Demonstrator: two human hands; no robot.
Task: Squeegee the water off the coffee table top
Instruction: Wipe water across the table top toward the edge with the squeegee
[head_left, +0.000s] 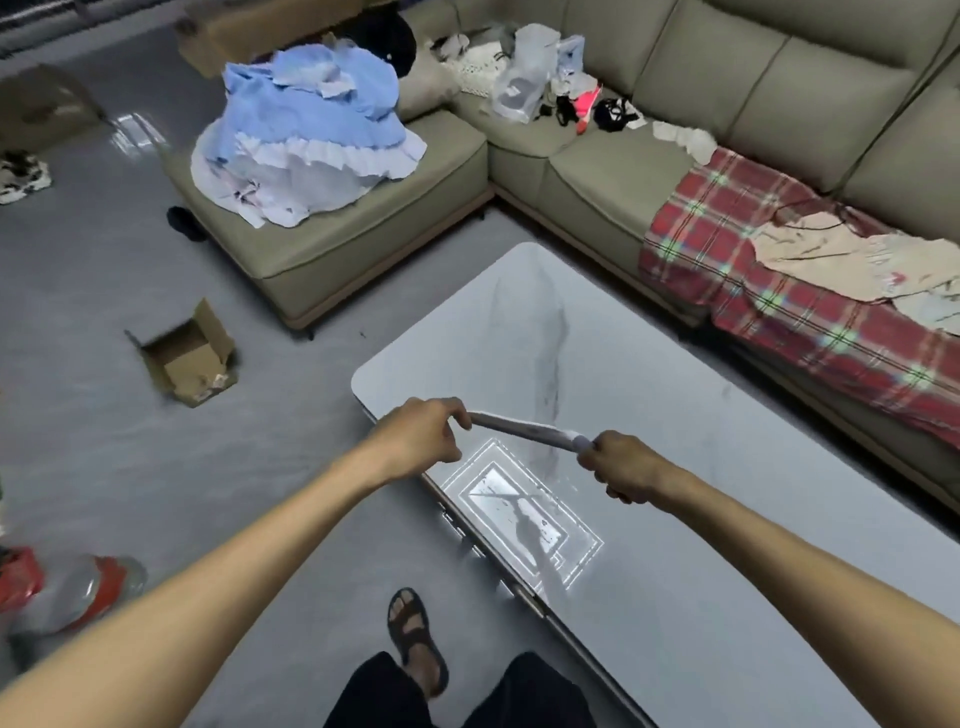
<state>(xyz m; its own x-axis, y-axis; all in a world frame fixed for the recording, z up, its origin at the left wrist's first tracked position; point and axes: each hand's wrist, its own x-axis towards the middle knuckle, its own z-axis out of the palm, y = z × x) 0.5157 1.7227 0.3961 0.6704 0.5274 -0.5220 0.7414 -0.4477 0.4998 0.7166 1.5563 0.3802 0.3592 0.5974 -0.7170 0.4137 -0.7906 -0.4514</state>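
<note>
2 hands hold 1 long pale squeegee (524, 429) above the near-left part of the coffee table surface (675, 364). The left hand (418, 436) pinches one end between thumb and fingers; the right hand (621, 467) is wrapped closed around the other end. This 2-handed grip probably keeps the tool level and steady. It seems lifted, not touching the top; whether a blade is facing down I cannot tell. The glossy top reflects a ceiling light (519, 504), so the water is hard to see.

glossy grey floor (104, 441), cluttered olive sofa (597, 171)
</note>
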